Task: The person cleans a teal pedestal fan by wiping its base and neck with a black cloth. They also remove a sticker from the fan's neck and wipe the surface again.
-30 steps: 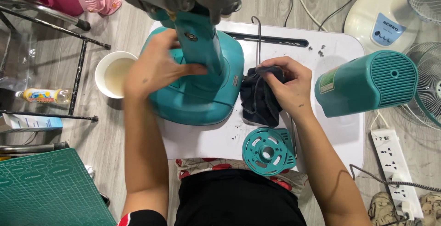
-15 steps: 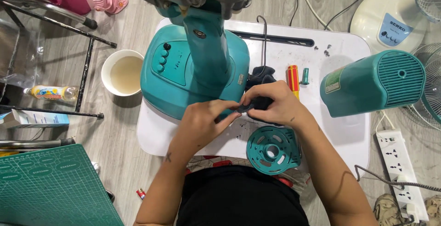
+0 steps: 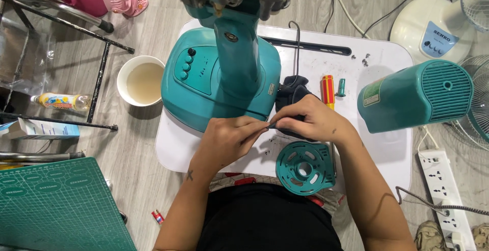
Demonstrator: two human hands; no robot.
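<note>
A teal fan base [image 3: 204, 85] with its upright column [image 3: 239, 57] stands on a small white table [image 3: 387, 144]. My left hand [image 3: 229, 139] and my right hand [image 3: 310, 121] meet in front of the base, fingertips pinching together on a dark cloth [image 3: 293, 92] that lies beside the base. A round teal plastic disc with holes [image 3: 304, 168] lies just below my right hand. A red and yellow screwdriver [image 3: 327, 89] sits behind my right hand.
A teal motor housing [image 3: 415, 103] lies on the table's right side. A white bowl of cloudy liquid [image 3: 142, 80] sits on the floor at left. A green cutting mat [image 3: 61, 205], a power strip [image 3: 445, 190] and a white fan base [image 3: 433, 27] surround the table.
My left hand came off the fan base and moved to the right hand. Both hands now pinch the dark cloth together in front of the base.
</note>
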